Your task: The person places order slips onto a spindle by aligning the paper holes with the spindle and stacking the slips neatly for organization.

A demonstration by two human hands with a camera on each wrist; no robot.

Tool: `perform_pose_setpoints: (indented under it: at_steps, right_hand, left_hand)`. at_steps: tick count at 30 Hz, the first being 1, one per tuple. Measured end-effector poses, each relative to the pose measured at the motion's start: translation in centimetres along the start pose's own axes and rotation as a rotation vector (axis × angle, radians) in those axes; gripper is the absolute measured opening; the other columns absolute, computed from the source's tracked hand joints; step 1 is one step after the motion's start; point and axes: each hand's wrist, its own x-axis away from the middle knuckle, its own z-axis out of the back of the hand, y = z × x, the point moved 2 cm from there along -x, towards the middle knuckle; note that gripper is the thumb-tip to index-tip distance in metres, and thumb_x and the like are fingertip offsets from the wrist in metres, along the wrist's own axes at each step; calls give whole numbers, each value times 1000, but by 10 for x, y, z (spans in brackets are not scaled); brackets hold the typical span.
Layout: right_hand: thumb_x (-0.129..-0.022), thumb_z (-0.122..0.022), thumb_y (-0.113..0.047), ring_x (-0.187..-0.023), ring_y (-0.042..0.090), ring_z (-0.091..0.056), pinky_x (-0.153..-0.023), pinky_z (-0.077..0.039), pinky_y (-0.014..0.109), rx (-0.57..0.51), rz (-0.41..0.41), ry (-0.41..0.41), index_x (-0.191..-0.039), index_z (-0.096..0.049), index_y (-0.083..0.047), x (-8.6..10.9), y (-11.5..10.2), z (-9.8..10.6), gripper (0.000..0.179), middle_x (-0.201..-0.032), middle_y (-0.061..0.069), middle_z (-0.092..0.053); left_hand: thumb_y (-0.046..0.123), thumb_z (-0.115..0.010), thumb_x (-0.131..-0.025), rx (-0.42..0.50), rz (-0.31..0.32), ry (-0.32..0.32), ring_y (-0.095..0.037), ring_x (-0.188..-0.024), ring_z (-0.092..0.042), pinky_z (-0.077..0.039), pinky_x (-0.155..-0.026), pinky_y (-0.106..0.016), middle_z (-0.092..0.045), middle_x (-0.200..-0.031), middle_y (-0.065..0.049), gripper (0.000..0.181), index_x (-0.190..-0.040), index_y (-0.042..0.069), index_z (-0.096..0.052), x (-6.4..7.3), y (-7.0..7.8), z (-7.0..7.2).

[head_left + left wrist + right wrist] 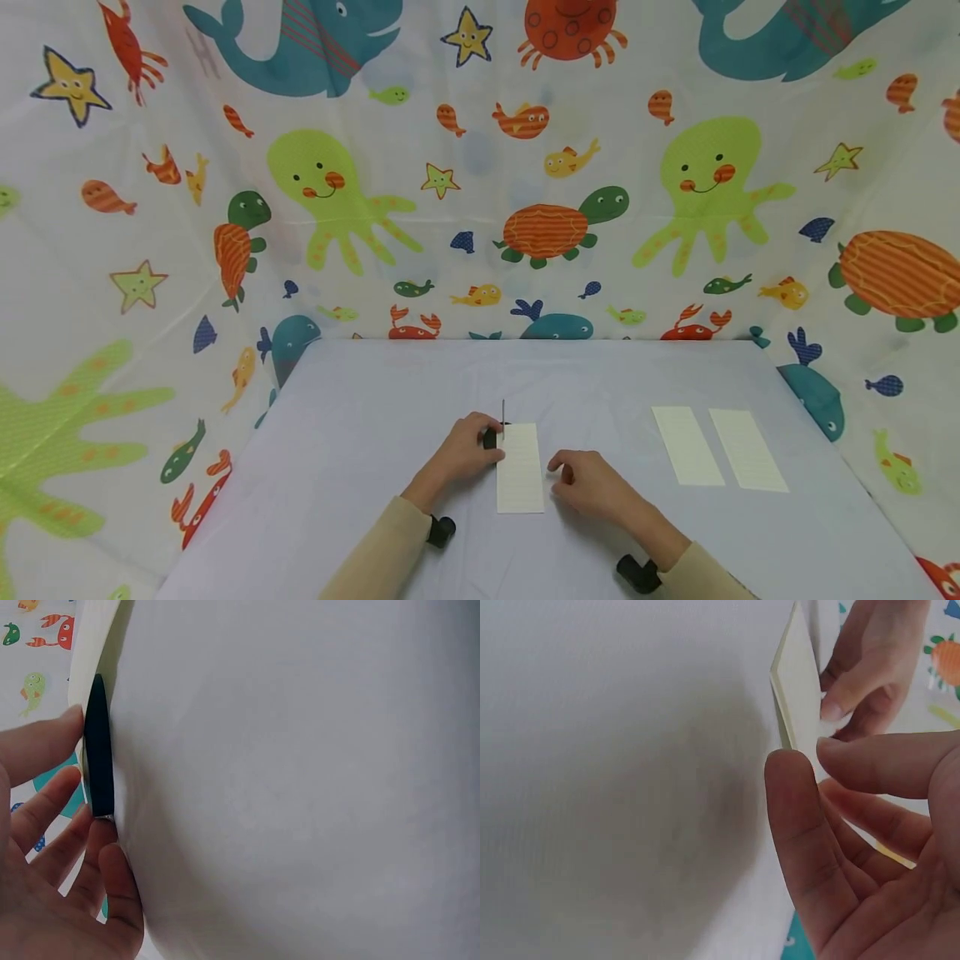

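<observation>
A pale cream lined card or thin pad lies upright in the middle of the white table. At its upper left edge my left hand pinches a small black object, partly hidden by the fingers. A thin dark line projects past the card's top edge there. In the left wrist view the black object is long, narrow and tapered, lying against the card's edge; its kind is unclear. My right hand hovers just right of the card, fingers loosely bent, apparently holding nothing. In the right wrist view the card appears edge-on beyond the fingertips.
Two similar lined cards, a left one and a right one, lie side by side at the right of the table. A sea-animal printed curtain hangs behind and beside it. Each wrist wears a black camera.
</observation>
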Motion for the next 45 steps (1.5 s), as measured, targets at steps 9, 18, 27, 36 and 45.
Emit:
perform_pose_setpoints:
  at_steps: [9, 18, 27, 36, 45]
  right_hand:
    - [-87, -73, -3, -67, 13, -51, -61, -46, 29, 183, 15, 33, -104, -70, -6, 7, 14, 33, 17, -78, -4, -59]
    - [-88, -76, -9, -73, 12, -51, -66, -48, 33, 337, -13, 23, -103, -72, -10, 14, 23, 55, 15, -79, -7, -57]
    - [-88, -78, -14, -99, 22, -63, -85, -55, 44, 461, 33, 26, -108, -72, -10, 25, 47, 84, 21, -101, -2, -66]
    - [-88, -79, -18, -120, 41, -57, -97, -49, 57, 488, -2, 58, -112, -72, -8, 29, 74, 109, 26, -118, 12, -67]
    - [-88, -79, -24, -119, 44, -56, -95, -49, 60, 473, -72, 57, -118, -70, -9, 35, 91, 130, 35, -125, 18, -63]
  left_hand:
    - [16, -80, -86, -7, -7, 7, -25, -103, -53, -46, -91, -45, -61, -126, -9, 31, -115, 10, -68, -1, 1, -1]
    - [17, -80, -87, -17, 23, 10, -25, -104, -53, -47, -92, -45, -60, -129, -9, 32, -116, 11, -68, -1, 1, -1]
    - [17, -80, -87, -6, 36, 16, -25, -104, -52, -47, -92, -46, -60, -128, -9, 31, -115, 12, -67, 1, 2, -4]
    - [16, -80, -86, 12, 42, 21, -26, -105, -53, -47, -94, -47, -60, -128, -10, 32, -115, 11, -67, 1, 1, -7]
    - [15, -80, -86, 12, 14, 39, -25, -104, -52, -47, -93, -45, -61, -127, -10, 32, -115, 10, -67, 2, 2, -7]
